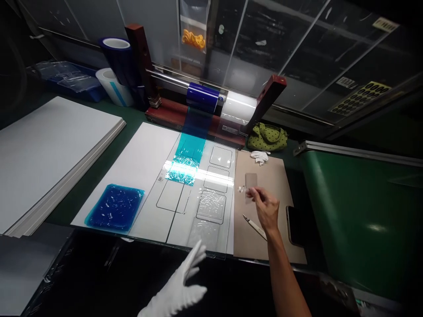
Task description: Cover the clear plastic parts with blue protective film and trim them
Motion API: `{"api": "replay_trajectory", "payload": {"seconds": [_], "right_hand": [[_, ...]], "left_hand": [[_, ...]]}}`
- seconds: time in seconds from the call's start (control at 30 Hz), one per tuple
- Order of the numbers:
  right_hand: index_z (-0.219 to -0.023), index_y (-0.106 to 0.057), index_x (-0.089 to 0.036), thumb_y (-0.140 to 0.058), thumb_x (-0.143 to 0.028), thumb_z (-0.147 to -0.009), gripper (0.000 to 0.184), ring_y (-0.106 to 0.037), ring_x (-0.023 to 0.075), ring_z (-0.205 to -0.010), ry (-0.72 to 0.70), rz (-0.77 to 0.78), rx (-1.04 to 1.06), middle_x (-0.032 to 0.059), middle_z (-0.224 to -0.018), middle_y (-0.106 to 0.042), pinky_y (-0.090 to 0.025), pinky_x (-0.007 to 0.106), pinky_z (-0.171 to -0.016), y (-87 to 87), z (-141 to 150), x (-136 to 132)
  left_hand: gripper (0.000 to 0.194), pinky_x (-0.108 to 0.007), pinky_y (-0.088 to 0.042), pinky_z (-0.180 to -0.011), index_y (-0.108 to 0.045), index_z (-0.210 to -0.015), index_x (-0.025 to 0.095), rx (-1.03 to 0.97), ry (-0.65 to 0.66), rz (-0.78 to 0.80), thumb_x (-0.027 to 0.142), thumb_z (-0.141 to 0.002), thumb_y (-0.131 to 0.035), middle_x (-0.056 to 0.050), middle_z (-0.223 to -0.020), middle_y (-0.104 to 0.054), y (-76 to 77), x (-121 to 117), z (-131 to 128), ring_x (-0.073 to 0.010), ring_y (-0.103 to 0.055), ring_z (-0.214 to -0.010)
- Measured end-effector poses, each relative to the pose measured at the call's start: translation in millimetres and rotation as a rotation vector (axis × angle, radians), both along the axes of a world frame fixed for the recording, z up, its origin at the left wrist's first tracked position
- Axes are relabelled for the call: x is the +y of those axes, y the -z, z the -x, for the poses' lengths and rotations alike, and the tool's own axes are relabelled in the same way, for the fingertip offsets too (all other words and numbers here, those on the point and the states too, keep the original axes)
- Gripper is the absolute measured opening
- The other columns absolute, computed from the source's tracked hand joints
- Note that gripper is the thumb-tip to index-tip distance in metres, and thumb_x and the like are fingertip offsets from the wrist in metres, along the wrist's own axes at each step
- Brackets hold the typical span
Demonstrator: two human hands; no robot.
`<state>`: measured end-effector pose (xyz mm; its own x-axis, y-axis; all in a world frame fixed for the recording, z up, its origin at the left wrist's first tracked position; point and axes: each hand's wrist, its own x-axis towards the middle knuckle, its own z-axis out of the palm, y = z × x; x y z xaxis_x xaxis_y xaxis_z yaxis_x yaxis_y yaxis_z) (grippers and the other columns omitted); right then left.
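My left hand (180, 281), in a white glove, is at the table's front edge with its fingers stretched out and holds nothing. It is just below a sheet of clear film (205, 231) on the marked glass plate (148, 229). My bare right hand (266, 207) is over the brown board, thumb and fingers pinched on a small clear piece of plastic film (242, 189). A flat rectangular strip (251, 179) shows just behind those fingertips; whether they touch it I cannot tell. A craft knife (254, 226) lies beside my right wrist.
Blue film (191, 145) runs from a blue roll (202, 97) beside a white roll (239, 108) on a stand. A stack of blue film sheets (115, 207) lies left, near white boards (59, 154). A phone (294, 225), white glove (260, 157) and green pouch (267, 137) are right.
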<state>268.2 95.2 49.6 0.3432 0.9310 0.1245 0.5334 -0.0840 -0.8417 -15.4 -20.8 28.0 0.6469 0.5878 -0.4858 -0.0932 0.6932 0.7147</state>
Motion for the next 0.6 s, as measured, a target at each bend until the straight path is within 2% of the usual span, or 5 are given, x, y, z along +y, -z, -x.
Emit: {"api": "replay_trajectory", "payload": {"seconds": [0.1,0.17,0.33,0.47,0.6], "right_hand": [[-0.084,-0.069,-0.017,-0.060,-0.039,-0.082,0.023,-0.065,0.0184,-0.068,-0.046,0.085,0.294,0.0052,-0.074,-0.070,-0.054,0.032,-0.066,-28.1,50.4,-60.5],[-0.079,-0.068,-0.018,-0.063,-0.040,-0.079,0.022,-0.064,0.0171,-0.061,-0.065,0.141,0.551,0.0039,-0.067,-0.069,-0.054,0.031,-0.062,-37.3,87.7,-95.0],[-0.075,-0.066,-0.021,-0.061,-0.046,-0.080,0.026,-0.058,0.0136,-0.054,-0.103,0.166,0.992,0.0011,-0.061,-0.063,-0.049,0.027,-0.054,-38.4,138.9,-147.4],[-0.094,-0.069,-0.021,-0.049,-0.050,-0.086,0.036,-0.059,0.0175,-0.081,0.008,0.068,0.668,0.0064,-0.094,-0.065,-0.047,0.030,-0.069,-42.2,140.7,-157.4],[-0.099,-0.067,-0.018,-0.039,-0.052,-0.090,0.045,-0.045,0.0109,-0.055,-0.171,0.194,0.422,-0.0006,-0.063,-0.054,-0.036,0.024,-0.054,-55.5,160.8,-164.4]], "left_hand": [[0.128,-0.052,0.005,-0.111,-0.001,-0.145,0.026,0.423,-0.055,-0.419,0.042,-0.049,-0.083,-0.005,-0.154,0.004,-15.9,-0.1,-4.4,-0.0359,0.010,-0.139],[0.138,-0.052,0.011,-0.109,0.001,-0.146,0.021,0.501,-0.151,-0.664,0.042,-0.040,-0.086,-0.005,-0.153,0.012,-26.4,-2.0,-4.2,-0.0383,0.017,-0.137],[0.112,-0.051,0.004,-0.110,-0.020,-0.145,0.014,0.325,-0.370,-0.821,0.028,-0.052,-0.081,-0.014,-0.152,-0.015,-48.9,-17.7,26.0,-0.0422,0.004,-0.137],[0.110,-0.051,-0.006,-0.110,-0.010,-0.146,0.016,0.427,-0.301,-1.004,0.031,-0.060,-0.077,-0.015,-0.146,-0.027,-58.8,-30.1,61.8,-0.0420,-0.017,-0.132],[0.109,-0.055,-0.005,-0.106,-0.021,-0.145,0.020,0.515,-0.182,-1.167,0.044,-0.055,-0.078,-0.016,-0.142,-0.034,-69.9,-30.8,83.7,-0.0441,-0.026,-0.125]]}}
